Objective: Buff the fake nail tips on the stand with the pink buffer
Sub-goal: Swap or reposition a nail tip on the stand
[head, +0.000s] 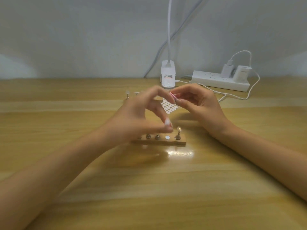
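- Head view looks down on a wooden table (216, 171) with both bare forearms reaching in over its near edge.
- The right hand (197, 103) is raised above the middle of the table, thumb and fingertips closed on the pink buffer (173, 96) — only a small pink end shows between the two hands.
- The left hand (137, 117) is blurred; its fingers curl down and its thumb and finger pinch a pale fake nail tip (167, 121) just above the stand, while its forefinger reaches up to touch the pink buffer.
- The wooden stand (166, 141) lies across the middle of the table, below the hands, its left end hidden behind the left hand.
- Along the stand's top: two dark low pegs (152, 136), a white round spot (167, 137), and at the right end one upright holder (178, 134) with a pale tip.
- A sheet of white oval stickers (169, 106) lies flat behind the hands.
- Toward the far edge — a white lamp base (168, 75) with its neck rising out of frame, and to the right a white power strip (219, 80) with two plugs in it.
- Two more small holders (127, 94) stand beyond the left hand.
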